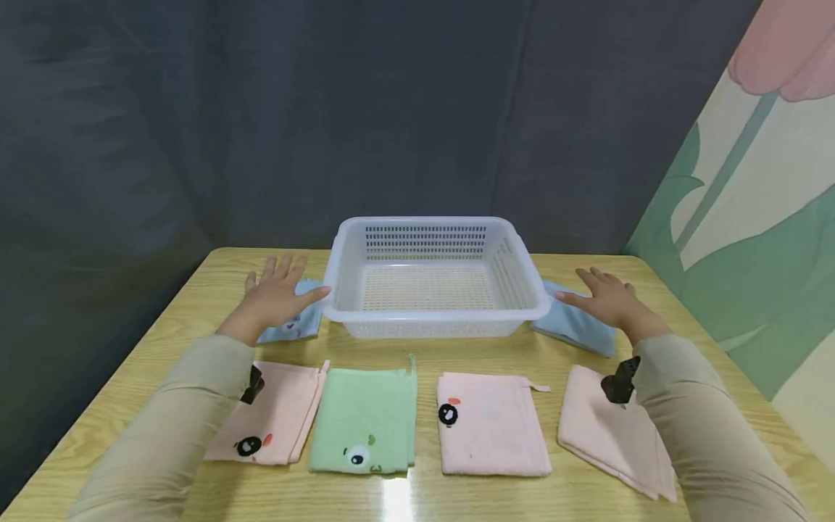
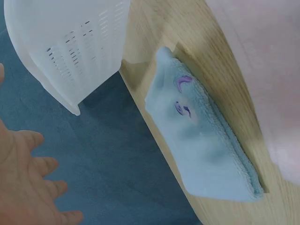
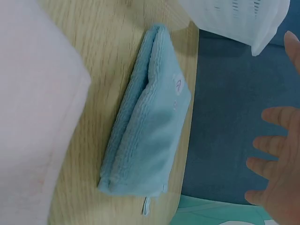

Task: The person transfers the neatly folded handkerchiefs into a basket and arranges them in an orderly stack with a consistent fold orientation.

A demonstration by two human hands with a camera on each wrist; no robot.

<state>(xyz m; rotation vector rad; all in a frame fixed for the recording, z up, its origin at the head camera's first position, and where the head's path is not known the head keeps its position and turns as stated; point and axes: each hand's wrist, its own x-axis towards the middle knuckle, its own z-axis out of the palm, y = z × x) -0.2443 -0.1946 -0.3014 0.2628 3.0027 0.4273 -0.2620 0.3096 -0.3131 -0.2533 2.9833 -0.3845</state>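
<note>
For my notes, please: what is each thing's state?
White basket: upright, empty
Left blue towel: folded
Right blue towel: folded
Left pink towel: folded
Green towel: folded
Middle pink towel: folded
Right pink towel: folded, angled
Left grip: fingers spread, empty
Right grip: fingers spread, empty

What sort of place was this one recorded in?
Probably an indoor corner arranged for filming; the wider room isn't shown. Dark cloth backs a wood-grain table, a flower-patterned wall stands at the right, and folded cloths are set out around a white basket.
</note>
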